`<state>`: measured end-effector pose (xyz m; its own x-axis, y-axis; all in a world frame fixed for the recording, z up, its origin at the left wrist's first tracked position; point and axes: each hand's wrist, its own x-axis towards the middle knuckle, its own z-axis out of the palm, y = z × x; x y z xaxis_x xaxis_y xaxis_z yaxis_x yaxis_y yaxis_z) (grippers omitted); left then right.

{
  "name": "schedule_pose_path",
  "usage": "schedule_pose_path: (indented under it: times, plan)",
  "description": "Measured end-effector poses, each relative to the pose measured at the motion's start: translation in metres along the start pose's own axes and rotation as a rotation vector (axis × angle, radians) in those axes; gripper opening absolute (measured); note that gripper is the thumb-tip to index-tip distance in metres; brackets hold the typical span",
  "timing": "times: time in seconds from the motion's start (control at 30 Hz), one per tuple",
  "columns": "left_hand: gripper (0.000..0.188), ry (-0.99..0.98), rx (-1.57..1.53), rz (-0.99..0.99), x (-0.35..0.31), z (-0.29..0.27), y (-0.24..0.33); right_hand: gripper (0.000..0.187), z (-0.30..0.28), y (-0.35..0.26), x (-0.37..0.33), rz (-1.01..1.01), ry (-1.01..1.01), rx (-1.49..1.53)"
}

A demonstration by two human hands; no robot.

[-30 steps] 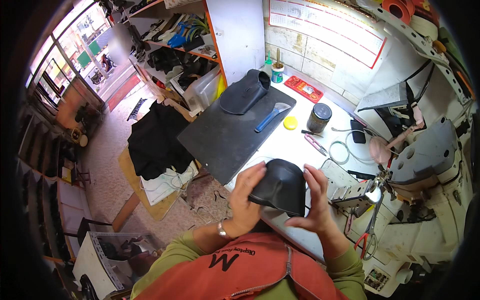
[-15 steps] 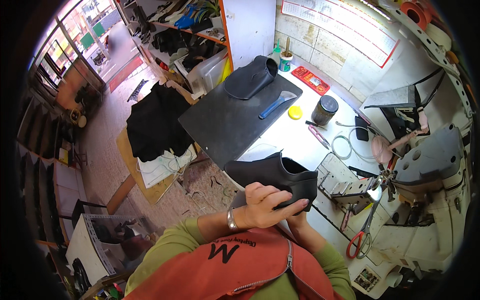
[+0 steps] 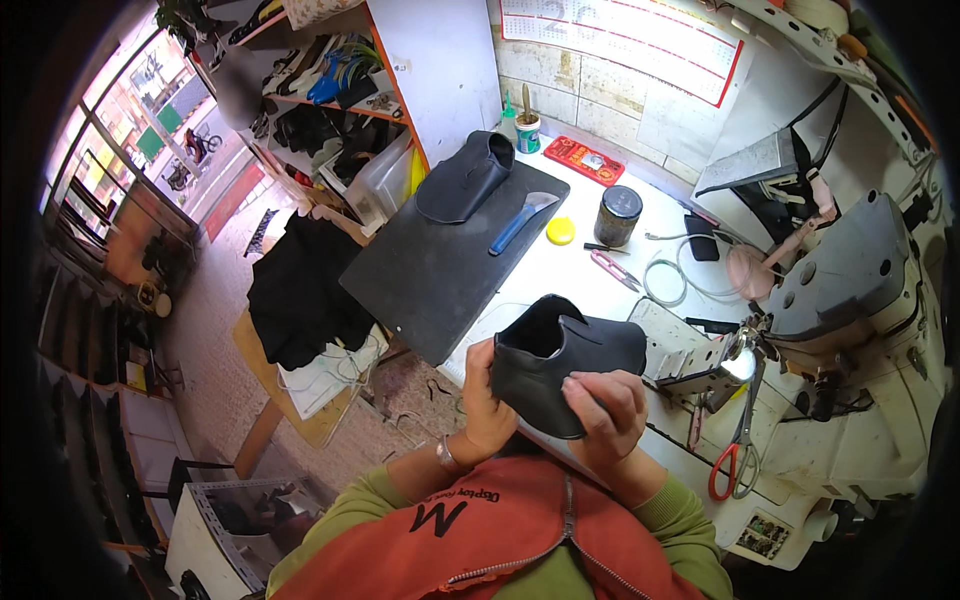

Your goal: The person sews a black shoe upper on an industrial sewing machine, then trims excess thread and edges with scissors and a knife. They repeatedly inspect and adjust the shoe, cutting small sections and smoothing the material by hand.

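I hold a black leather shoe upper [image 3: 565, 358] in front of my chest, its opening turned up and to the left. My left hand [image 3: 483, 400] grips its left side near the opening. My right hand [image 3: 605, 412] holds its lower right edge with the fingers curled over the leather. A second black upper [image 3: 462, 180] lies at the far end of the dark rubber mat [image 3: 430, 270]. A blue-handled tool [image 3: 520, 222] rests on that mat beside it.
A sewing machine [image 3: 850, 290] stands at the right, with red-handled scissors [image 3: 735, 455] hanging at its front. On the white table [image 3: 560, 275] are a dark tin [image 3: 617, 215], a yellow disc [image 3: 560, 231], small snips [image 3: 610, 268] and a red calculator [image 3: 583, 160]. Shelves of shoes stand behind.
The upper has been turned in my hands: its opening now faces up and left. My right hand has shifted to its lower edge.
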<state>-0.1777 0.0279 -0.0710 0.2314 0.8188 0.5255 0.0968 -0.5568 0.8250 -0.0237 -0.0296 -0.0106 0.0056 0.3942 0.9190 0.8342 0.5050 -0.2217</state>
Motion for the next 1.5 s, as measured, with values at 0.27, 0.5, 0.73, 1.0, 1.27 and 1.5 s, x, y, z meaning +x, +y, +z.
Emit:
schedule_pose_path:
  times: [0.27, 0.5, 0.73, 1.0, 1.27, 1.5]
  plan:
    - [0.052, -0.081, -0.042, -0.053, 0.008, 0.005, 0.013, 0.022, 0.004, -0.010, -0.002, -0.040, -0.033, -0.036]
    - [0.059, -0.073, -0.020, -0.051, 0.008, 0.003, 0.015, 0.023, 0.009, -0.006, -0.007, -0.048, -0.017, -0.086]
    - [0.092, -0.590, -0.599, -0.326, 0.013, -0.047, 0.000, 0.020, 0.006, 0.007, -0.018, -0.077, -0.075, -0.125]
    - [0.026, -0.648, -0.119, -0.516, 0.054, -0.042, 0.036, 0.014, 0.015, 0.000, -0.037, -0.108, -0.143, -0.019]
    - [0.020, -0.684, -0.168, -0.410, 0.046, -0.048, 0.037, 0.052, -0.021, 0.029, 0.014, 0.321, -0.619, 0.609]
    - [0.022, -0.790, -0.005, -0.299, 0.057, -0.058, 0.066, 0.025, -0.006, 0.051, 0.031, 0.287, -0.989, 0.895]
